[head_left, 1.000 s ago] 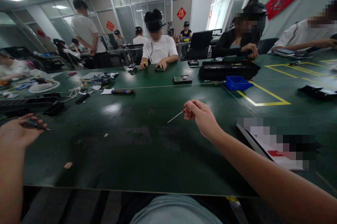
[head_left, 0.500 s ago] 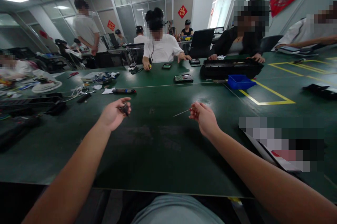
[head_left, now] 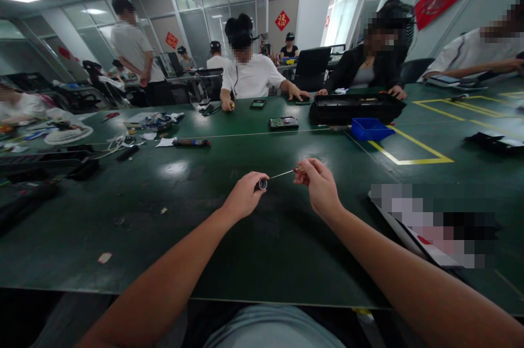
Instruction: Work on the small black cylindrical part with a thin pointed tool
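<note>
- Green work table (head_left: 229, 250) in a busy shared workshop, glass partitions and red wall hangings at the back.
- Small round part (head_left: 262, 184): black with a pale face, held in the air just above the table at mid-frame. Too small to tell what it is.
- Left hand (head_left: 243, 195): closed around that part in a fingertip pinch, pale face turned to the right.
- Screwdriver (head_left: 282, 174): thin metal shaft and reddish handle, lying nearly level, with its tip at or just touching the part's face. I can't tell if it's seated.
- Right hand (head_left: 321, 187): fingers pinched shut on the handle end, wrist off the table.
- Step in hand, as I read it: the tip is being lined up on the part, with both items in mid-air and neither braced.
- What that calls for: a steady left-hand pinch, fine aim from the right, and the shaft square to the part's face. A thin tip on a small target could slip easily.
- Just right of the right forearm: flat white papers (head_left: 413, 239), partly blurred out.
- Farther out on the table: a circuit board (head_left: 284, 123), a blue bin (head_left: 370, 129) beside a long black tray (head_left: 356, 107), and yellow tape lines (head_left: 413, 151).
- Left side: a dark pen-like tool (head_left: 190, 142), white cables (head_left: 118, 143) and assorted clutter.
- Across the table: a person in a white shirt (head_left: 251, 78) with hands on the tabletop near a phone (head_left: 257, 103). Others are seated to the right and one is standing at back left.
</note>
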Available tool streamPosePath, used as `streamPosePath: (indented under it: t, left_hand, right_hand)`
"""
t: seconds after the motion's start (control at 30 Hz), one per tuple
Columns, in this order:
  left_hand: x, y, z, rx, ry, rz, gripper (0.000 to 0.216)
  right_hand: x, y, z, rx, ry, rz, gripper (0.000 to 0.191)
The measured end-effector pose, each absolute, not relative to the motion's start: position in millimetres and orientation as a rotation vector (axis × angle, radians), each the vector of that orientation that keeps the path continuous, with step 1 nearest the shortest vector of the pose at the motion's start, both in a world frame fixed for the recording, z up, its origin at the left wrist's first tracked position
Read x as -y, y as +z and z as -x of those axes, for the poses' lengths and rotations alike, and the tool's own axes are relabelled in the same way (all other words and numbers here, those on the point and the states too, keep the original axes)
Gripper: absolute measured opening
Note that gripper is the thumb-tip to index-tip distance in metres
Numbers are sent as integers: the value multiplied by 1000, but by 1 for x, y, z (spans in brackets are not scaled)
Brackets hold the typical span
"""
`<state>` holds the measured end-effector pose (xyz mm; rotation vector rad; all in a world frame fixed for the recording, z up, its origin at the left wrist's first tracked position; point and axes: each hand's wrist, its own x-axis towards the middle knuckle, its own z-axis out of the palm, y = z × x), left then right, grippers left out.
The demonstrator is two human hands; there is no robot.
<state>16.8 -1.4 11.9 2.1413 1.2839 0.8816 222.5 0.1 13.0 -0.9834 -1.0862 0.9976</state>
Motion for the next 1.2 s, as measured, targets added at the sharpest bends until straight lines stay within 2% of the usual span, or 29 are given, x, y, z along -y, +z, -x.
streamPosePath:
  t: [0.27, 0.43, 0.73, 1.1, 1.2]
  left_hand:
    - [-11, -4, 0, -1319, 991, -2066, 44]
    - [-9, -4, -2, -1250, 1011, -2105, 36]
    - [-8, -6, -3, -1256, 953, -2092, 43]
    - [-12, -7, 2, -1246, 953, -2124, 40]
    - [-10, -7, 0, -1250, 908, -2131, 40]
  right_hand:
    - [6, 14, -219, 1228, 925, 958, 21]
    - [12, 15, -212, 1401, 891, 1000, 25]
    - [14, 15, -211, 1368, 867, 1044, 23]
    - [19, 18, -210, 1442, 940, 958, 18]
    - [19, 20, -211, 1472, 899, 1006, 24]
